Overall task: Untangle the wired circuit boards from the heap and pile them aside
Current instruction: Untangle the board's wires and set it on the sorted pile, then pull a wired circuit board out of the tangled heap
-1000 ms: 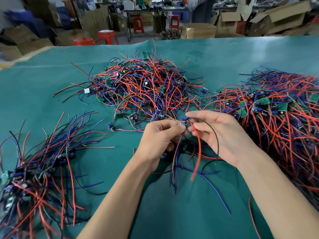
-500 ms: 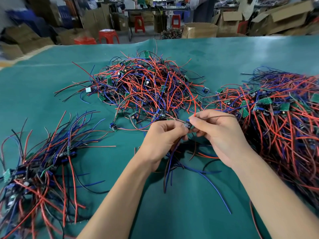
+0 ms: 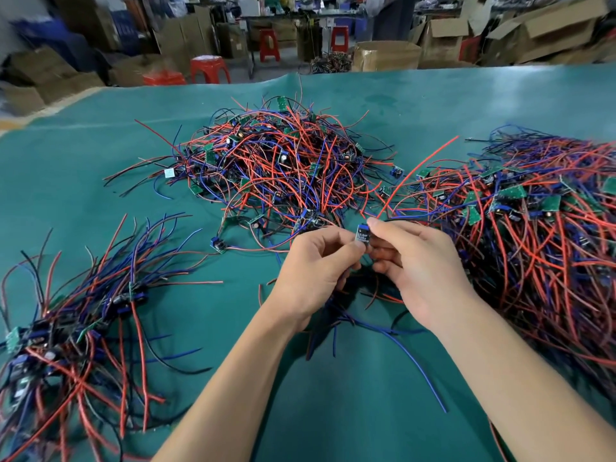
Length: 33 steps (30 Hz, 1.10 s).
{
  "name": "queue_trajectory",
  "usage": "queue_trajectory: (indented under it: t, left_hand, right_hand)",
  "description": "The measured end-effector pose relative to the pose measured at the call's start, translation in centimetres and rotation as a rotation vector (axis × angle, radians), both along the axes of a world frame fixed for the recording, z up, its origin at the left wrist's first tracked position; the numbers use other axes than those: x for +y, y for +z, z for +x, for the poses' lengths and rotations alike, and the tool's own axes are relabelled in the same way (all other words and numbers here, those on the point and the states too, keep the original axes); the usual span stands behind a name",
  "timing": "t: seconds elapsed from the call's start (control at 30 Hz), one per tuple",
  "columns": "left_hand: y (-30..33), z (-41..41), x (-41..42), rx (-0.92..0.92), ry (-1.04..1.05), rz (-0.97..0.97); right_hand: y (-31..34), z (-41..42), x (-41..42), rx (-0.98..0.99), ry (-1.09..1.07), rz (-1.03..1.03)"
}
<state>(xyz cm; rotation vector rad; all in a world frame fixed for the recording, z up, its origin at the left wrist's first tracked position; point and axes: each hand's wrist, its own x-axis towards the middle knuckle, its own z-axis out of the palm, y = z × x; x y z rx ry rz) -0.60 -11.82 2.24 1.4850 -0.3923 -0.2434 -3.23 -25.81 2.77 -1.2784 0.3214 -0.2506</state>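
Both hands are pinching one small circuit board [image 3: 362, 233] between them, left hand [image 3: 316, 261] gripping its lower edge, right hand [image 3: 416, 258] clamping the top, so each grip is closed on it, just in front of the middle heap [image 3: 283, 168]. Its wires are trailing under the palms and a red wire [image 3: 416, 171] is sticking up behind. I'd be easing leads out one at a time, not yanking, before heading to the sorted pile [image 3: 76, 321] at the desk's [image 3: 83, 145] left.
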Motion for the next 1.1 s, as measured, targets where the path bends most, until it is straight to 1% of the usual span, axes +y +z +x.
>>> queue_trajectory:
  t: [0.03,0.13,0.23,0.27,0.37,0.43,0.47,0.67,0.77,0.83,0.87,0.93,1.0,1.03,1.07,1.1]
  left_hand:
    - [0.0,0.0,0.0,-0.008,-0.003,0.014]
    - [-0.1,-0.1,-0.1,-0.013,-0.012,0.045]
    - [-0.1,0.0,0.0,-0.021,-0.035,0.067]
    - [-0.1,0.0,0.1,-0.025,-0.041,0.072]
    - [0.1,0.0,0.1,-0.023,-0.061,0.092]
    - [0.1,-0.1,0.0,-0.02,-0.083,0.119]
    - [0.1,-0.2,-0.1,-0.014,-0.099,0.127]
    - [0.3,-0.2,0.1,0.009,-0.206,0.135]
    - [0.5,-0.3,0.0,-0.009,-0.237,0.143]
    - [0.3,-0.3,0.0,-0.022,-0.228,0.146]
    - [0.2,-0.2,0.0,-0.02,-0.206,0.126]
    - [0.0,0.0,0.1,0.018,-0.146,0.035]
    - [0.0,0.3,0.2,0.086,-0.084,-0.078]
    - [0.1,0.3,0.2,0.11,-0.066,-0.128]
    - [0.1,0.4,0.2,0.125,-0.058,-0.165]
    - [0.1,0.4,0.3,0.129,-0.054,-0.183]
  right_hand:
    - [0.0,0.1,-0.2,-0.001,-0.004,-0.039]
    - [0.1,0.1,-0.6,-0.056,-0.016,-0.281]
    - [0.0,0.2,-0.9,-0.065,-0.011,-0.349]
    - [-0.1,0.2,-1.0,-0.076,-0.028,-0.401]
    - [-0.1,0.2,-1.7,-0.12,-0.169,-0.779]
    - [0.3,0.1,-2.2,-0.14,-0.286,-0.938]
    - [0.5,0.0,-2.6,-0.145,-0.336,-0.969]
    - [1.2,0.1,-5.3,-0.208,-0.599,-1.005]
    - [1.3,0.2,-6.8,-0.256,-0.723,-0.905]
    - [1.4,0.3,-7.4,-0.308,-0.814,-0.783]
    - [1.4,0.2,-7.5,-0.341,-0.874,-0.777]
    - [1.4,-0.2,-7.0,-0.4,-0.978,-0.877]
    - [1.6,-0.6,-5.4,-0.479,-0.97,-1.014]
    - [1.6,-0.7,-4.3,-0.508,-0.903,-1.089]
    - [1.5,-0.7,-3.1,-0.502,-0.778,-1.145]
    - [1.3,-0.7,-2.0,-0.454,-0.601,-1.158]
